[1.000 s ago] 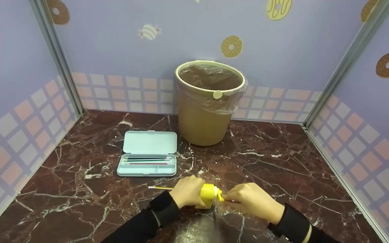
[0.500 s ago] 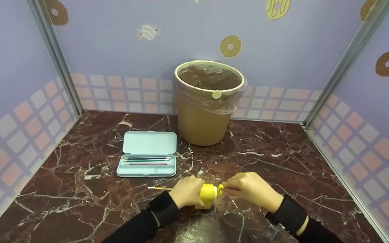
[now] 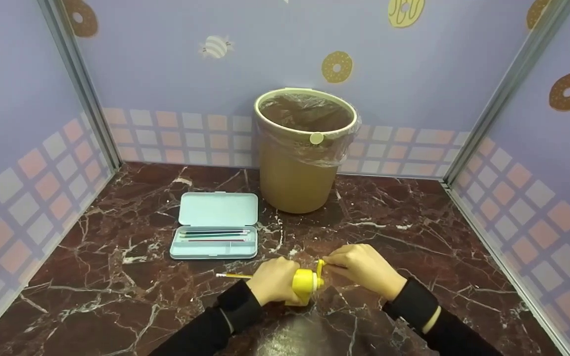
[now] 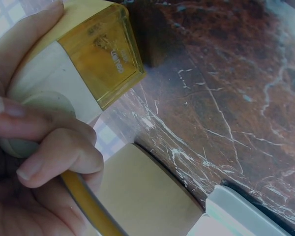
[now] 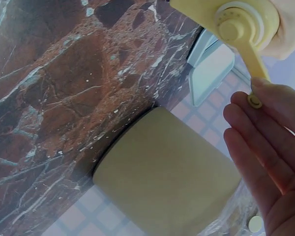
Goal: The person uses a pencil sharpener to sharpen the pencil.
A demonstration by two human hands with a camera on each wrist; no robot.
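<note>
A yellow hand-crank pencil sharpener (image 3: 303,284) lies in my left hand (image 3: 273,280), which grips its body low over the marble tabletop. Out of its left end sticks a yellow pencil (image 3: 234,275) with a white eraser tip. The left wrist view shows that pencil running past the curled fingers (image 4: 59,152), and a see-through amber shavings drawer (image 4: 105,56) with dark bits inside. My right hand (image 3: 363,269) pinches the small knob at the end of the crank arm (image 5: 251,61) between thumb and fingertips. In the head view the crank arm points up and away.
An open light-blue pencil case (image 3: 218,208) with several pencils stands left of centre. Behind it, against the back wall, is a tan waste bin (image 3: 297,173) lined with a clear bag. Patterned panels enclose the marble tabletop (image 3: 413,237) at the back and sides.
My right hand has swung the crank from low and near, up to the far side of the sharpener. The left hand keeps the sharpener and pencil in about the same place.
</note>
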